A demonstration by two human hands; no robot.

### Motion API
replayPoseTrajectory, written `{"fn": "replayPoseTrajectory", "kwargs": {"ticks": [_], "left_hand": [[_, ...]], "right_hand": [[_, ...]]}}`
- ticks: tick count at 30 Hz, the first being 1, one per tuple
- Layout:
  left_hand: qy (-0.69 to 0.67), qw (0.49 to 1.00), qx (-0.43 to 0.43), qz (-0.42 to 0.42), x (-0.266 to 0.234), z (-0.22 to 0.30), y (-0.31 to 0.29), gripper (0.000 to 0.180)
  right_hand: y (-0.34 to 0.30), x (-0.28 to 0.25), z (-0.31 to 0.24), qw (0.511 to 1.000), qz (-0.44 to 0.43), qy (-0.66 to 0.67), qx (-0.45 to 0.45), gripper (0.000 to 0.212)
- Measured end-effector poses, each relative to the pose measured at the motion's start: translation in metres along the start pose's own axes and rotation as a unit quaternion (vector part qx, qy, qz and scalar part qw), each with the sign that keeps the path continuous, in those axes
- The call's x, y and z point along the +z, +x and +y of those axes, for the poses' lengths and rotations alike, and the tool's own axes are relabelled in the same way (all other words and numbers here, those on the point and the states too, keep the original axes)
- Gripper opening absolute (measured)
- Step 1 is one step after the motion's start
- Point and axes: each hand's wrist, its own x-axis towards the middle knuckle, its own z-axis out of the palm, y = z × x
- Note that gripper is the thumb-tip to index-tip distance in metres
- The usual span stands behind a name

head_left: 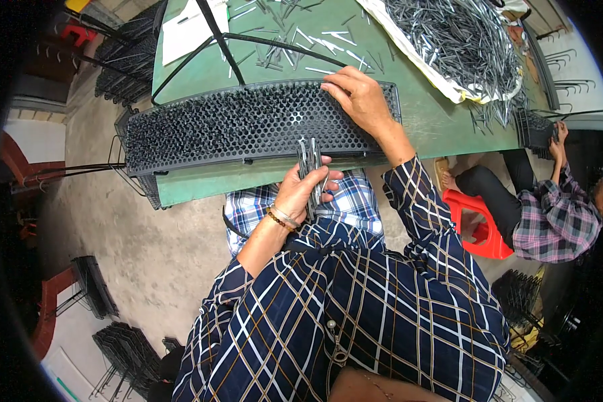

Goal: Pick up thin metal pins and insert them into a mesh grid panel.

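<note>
At the far left, approx. 10 o'clock, there are black racks (pixel 117 67) w/ long thin rods. At 11 o'clock a white sheet (pixel 184 33) lies on the green counter (pixel 442 114). Next, btwn 10 and 1 o'clock, is the black perforated panel (pixel 254 124), long and slightly curved, at the near edge of the counter; its L part is thick w/ small black pcs, its R part shows many open holes. Just below it, near the centre, the L hand (pixel 305 184) is half closed, thumb against fingers, and has hold of a bundle of dark strips (pixel 309 157), ends pointing to 12 o'clock. Some loose strips (pixel 328 43) are scattered at 12 o'clock. At 1 o'clock the R hand (pixel 358 97) is bent over the panel's top edge, fingertips close together; I cannot tell if they hold smth. Beyond it is a big heap of strips (pixel 442 40) on white cloth. At 3 o'clock: a red stool (pixel 479 228), then a co-worker (pixel 559 221) in a checked shirt.
</note>
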Motion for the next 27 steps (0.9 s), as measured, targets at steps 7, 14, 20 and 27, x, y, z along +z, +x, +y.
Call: {"fn": "replayPoseTrajectory", "kwargs": {"ticks": [7,14,20,27], "left_hand": [[0.013,1.000,0.004,-0.003,0.000,0.000,0.000,0.029],[0.023,1.000,0.007,-0.016,0.003,0.001,0.000,0.030],[-0.002,1.000,0.006,-0.003,-0.001,0.002,0.002,0.029],[-0.019,1.000,-0.014,0.012,-0.003,0.001,0.008,0.026]], "right_hand": [[-0.004,0.000,-0.001,0.996,0.043,0.053,0.051,0.015],[-0.005,0.008,0.001,0.995,0.061,0.051,0.051,0.013],[-0.010,0.005,0.003,0.992,0.089,0.028,0.080,0.012],[-0.008,0.004,0.005,0.994,0.105,-0.002,0.021,0.012]]}}
